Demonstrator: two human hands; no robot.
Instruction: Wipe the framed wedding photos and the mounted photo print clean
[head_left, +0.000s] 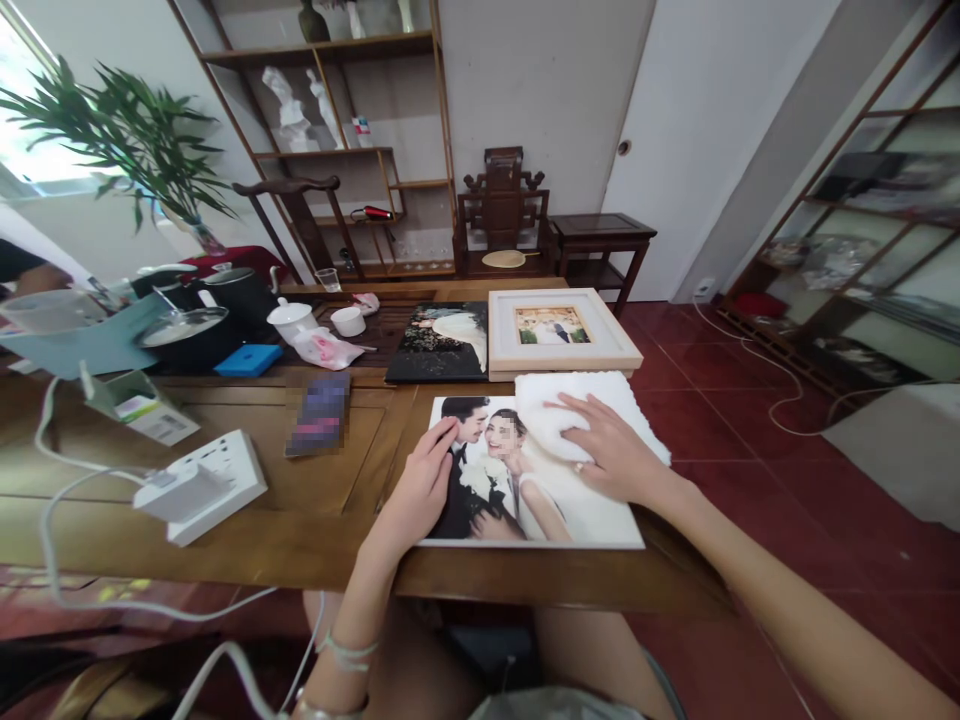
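Note:
A large frameless wedding photo print [570,505] lies flat at the near edge of the wooden table [330,480]. My left hand [420,490] rests open on the print's left edge, fingers stretched flat. My right hand [607,445] presses flat on a white cloth [555,400] that covers the print's upper right part. Just behind lie a dark photo print [442,345] and a white framed photo [559,332].
A white power strip [217,485] with a charger and cables sits at the left. A dark phone-sized object [321,415], a small box [139,405], pots, a teapot [291,318] and cups stand further back. Shelves, chairs and red tiled floor surround the table.

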